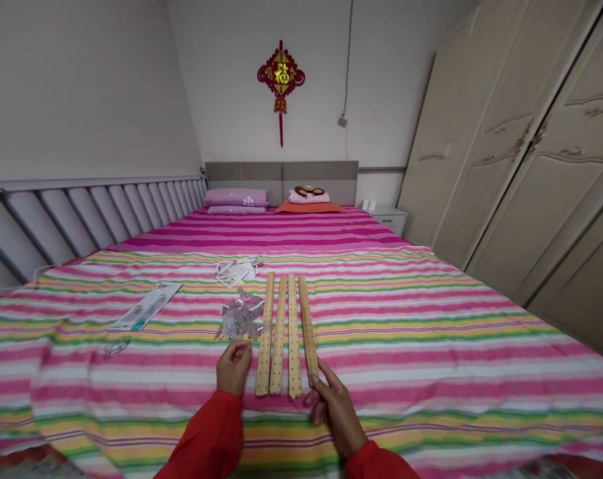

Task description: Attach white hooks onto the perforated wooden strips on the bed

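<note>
Several light wooden strips (278, 332) with rows of small dark holes lie side by side on the striped bedspread, running away from me. My right hand (335, 406) has its thumb and fingers closed on the near end of the rightmost wooden strip (307, 326). To the left of the strips, my left hand (233, 368) is curled in a pinch; anything between its fingertips is hidden or too small to make out. Just beyond it sits a pile of crumpled clear plastic bags (242, 314), touching or close against the leftmost strip.
Farther back is a heap of white and clear pieces (237, 271). A flat white package (146, 307) and a small wire-like bundle (116, 346) rest at left. Folded bedding (236, 197) lies by the headboard (246, 173). A rail (106, 216) borders the left; wardrobes (511, 153) stand right.
</note>
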`<state>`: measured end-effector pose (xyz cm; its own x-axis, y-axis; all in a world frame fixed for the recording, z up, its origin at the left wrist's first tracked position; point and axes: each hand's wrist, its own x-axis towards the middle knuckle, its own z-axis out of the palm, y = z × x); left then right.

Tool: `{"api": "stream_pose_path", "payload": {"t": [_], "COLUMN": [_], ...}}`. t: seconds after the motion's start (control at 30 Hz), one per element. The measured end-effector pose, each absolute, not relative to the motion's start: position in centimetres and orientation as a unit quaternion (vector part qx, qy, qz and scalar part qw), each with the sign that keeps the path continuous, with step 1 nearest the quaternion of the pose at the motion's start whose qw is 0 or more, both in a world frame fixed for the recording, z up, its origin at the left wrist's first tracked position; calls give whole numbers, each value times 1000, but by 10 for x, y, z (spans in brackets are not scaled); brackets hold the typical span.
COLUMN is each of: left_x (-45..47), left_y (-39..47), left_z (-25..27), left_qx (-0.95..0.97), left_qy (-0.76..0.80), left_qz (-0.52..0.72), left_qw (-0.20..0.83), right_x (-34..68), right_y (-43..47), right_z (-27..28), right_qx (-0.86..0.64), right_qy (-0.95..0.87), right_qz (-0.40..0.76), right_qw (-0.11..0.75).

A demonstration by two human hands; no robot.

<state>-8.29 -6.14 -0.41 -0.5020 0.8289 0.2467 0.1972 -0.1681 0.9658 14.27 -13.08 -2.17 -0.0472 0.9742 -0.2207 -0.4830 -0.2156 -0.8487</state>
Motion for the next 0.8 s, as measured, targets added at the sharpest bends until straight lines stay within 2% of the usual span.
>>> {"api": "stream_pose_path", "payload": {"t": [0.2,0.5,0.63,0.8], "left_x": [-40,-25,-34,-38], "left_y": [-61,-112,-123,-136], "left_z": [19,-8,1,-10], "left_qx": [534,675,695,715], "left_qy": [564,498,477,463], "left_qz": [582,489,456,388], "left_qw": [241,239,286,353], "right_x": [145,150,148,141], "right_y": [-129,-133,-135,-158], "right_z": [-31,-45,-46,-59], "right_qx": [-415,-424,-435,-483], "right_qy": [-287,-303,-292,-263], "right_qz": [672,671,666,601], "right_qw": [541,528,532,581]}}
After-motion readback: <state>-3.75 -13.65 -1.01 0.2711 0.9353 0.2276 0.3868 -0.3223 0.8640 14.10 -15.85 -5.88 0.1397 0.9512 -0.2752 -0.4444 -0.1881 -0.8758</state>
